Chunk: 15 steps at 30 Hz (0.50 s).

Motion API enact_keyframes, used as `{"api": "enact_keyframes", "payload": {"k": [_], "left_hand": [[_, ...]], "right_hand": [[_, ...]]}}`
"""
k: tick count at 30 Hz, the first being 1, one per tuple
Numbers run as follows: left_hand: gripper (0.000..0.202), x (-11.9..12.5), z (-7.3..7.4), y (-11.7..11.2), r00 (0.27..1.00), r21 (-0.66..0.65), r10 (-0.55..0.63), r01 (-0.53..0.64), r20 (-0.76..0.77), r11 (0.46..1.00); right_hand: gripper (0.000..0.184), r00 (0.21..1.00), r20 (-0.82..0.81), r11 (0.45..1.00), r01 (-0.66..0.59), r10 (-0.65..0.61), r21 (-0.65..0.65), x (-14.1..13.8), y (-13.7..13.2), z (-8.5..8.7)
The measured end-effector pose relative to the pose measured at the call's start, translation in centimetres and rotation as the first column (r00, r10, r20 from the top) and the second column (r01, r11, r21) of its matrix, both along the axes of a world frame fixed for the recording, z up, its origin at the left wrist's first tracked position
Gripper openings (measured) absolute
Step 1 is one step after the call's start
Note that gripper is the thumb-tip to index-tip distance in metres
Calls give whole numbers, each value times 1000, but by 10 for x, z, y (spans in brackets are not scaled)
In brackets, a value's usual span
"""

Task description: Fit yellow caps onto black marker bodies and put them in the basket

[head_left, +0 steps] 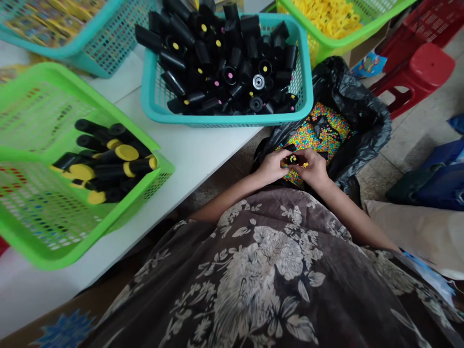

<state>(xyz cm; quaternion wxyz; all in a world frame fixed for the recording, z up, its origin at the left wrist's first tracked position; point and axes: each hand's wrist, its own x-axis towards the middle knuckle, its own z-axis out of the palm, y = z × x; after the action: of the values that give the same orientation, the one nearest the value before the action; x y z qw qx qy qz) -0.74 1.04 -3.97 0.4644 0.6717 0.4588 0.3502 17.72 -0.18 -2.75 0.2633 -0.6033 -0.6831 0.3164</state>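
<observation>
Over a black plastic bag [366, 121] of small multicoloured beads [326, 125], my two hands are close together. My left hand [271, 165] is closed around a short black tube [290, 147], whose dark end shows above the fingers. Curled beside it, my right hand [312, 169] grips another dark piece that looks like a black tube [322, 155]. A few bright beads [293, 158] show in a dark opening between the hands. The fingers hide much of both pieces.
On the white table [203, 154], a turquoise basket [226, 118] is heaped with black tubes. A green basket [119, 224] holds black tubes with yellow caps. Another turquoise basket [105, 48], a basket of yellow parts [326, 46] and a red stool [427, 67] stand around.
</observation>
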Motion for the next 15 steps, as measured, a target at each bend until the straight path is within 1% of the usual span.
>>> {"api": "enact_keyframes", "payload": {"k": [2,3,5,6,7,8,9,10,11,12,13,14,15], "left_hand": [[23,4,-5,-2,999,-46,20,-19,29,999],[20,6,-8,-2,998,-75,35,-31,49,997],[19,6,-13,-2,992,-145,67,-51,108,988],[20,6,-16,-1,986,-177,85,-59,141,982],[21,5,-18,-1,980,-200,106,-71,168,977],[23,4,-19,0,974,-211,130,-90,185,973],[24,2,-21,1,969,-209,156,-115,192,971],[25,1,-22,1,966,-194,177,-140,189,971],[25,1,-24,2,965,-173,191,-160,180,972],[26,0,-25,2,966,-153,196,-170,171,973],[26,0,-27,1,967,-140,191,-168,166,976],[26,1,-29,1,969,-133,181,-159,170,978],[26,1,-30,0,970,-133,165,-143,180,981]], "right_hand": [[33,999,-25,999,-30,30,-24,3,-1,4],[35,997,-65,997,-54,51,-49,6,0,4],[39,984,-163,991,-87,69,-104,13,5,3],[39,982,-178,989,-81,58,-123,17,10,3],[37,989,-141,989,-63,45,-132,21,14,3],[32,998,-49,991,-43,37,-128,23,19,4],[29,995,93,993,-32,43,-116,25,23,7],[26,963,259,993,-39,67,-112,24,26,10],[25,901,421,990,-58,106,-126,22,27,13],[27,817,556,984,-78,154,-158,17,28,17],[29,729,654,975,-89,202,-202,12,27,21],[32,650,720,965,-90,244,-246,6,26,23],[34,588,759,955,-89,280,-284,1,24,25]]}}
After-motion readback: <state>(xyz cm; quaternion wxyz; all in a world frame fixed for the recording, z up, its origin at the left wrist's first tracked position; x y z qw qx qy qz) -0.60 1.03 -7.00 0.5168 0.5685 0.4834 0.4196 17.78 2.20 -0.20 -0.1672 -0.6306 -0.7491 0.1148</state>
